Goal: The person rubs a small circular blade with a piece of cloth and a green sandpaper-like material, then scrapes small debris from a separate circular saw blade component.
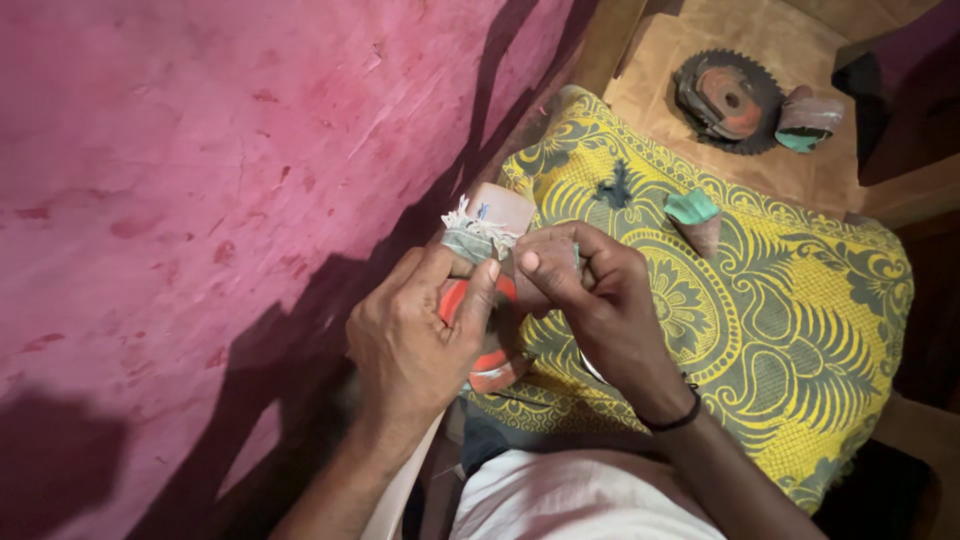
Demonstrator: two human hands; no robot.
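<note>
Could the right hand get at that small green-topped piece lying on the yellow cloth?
Probably yes: the green-topped piece lies uncovered on the cloth just beyond the right hand, though both hands grip a frayed strip.

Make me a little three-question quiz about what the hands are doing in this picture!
1. True or false: both hands grip the frayed strip.
2. What lies on the yellow patterned cloth? A) folded green-backed piece B) spoon C) cup
3. Fill in: the toothed disc rests on the ____ board.

Key: 1 true; 2 A; 3 brown.
</note>
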